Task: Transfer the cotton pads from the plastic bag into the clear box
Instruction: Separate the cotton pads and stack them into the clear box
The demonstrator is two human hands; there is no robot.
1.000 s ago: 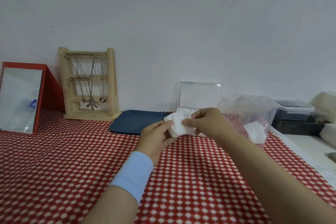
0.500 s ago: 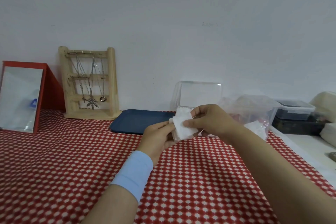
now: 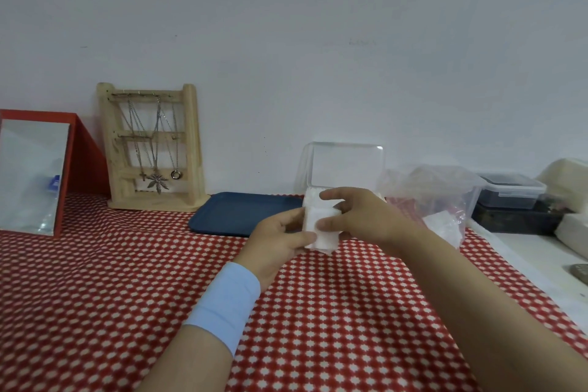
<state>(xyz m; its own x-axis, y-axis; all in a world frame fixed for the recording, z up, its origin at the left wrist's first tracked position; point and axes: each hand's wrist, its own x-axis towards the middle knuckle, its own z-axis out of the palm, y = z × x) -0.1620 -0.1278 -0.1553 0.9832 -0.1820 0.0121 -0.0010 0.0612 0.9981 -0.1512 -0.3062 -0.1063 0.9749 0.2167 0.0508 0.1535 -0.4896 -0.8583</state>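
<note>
Jointly left hand [image 3: 276, 242], right hand [image 3: 359, 219] fingers [image 3: 337, 195] pinch cotton pads [image 3: 319, 229]; more inside plastic bag [image 3: 429, 183].

place: home dressing corner | cues: jewellery stand [image 3: 152, 149], mirror [image 3: 31, 175] (red-framed), checked cloth [image 3: 127, 296]

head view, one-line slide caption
Left hand and right hand hold a stack of white cotton pads before the clear plastic box.

The left hand [image 3: 276, 240] and the right hand [image 3: 362, 216] are held close together, forearms stretched forward, and the cotton pads [image 3: 318, 215] are pinched by both.
</note>
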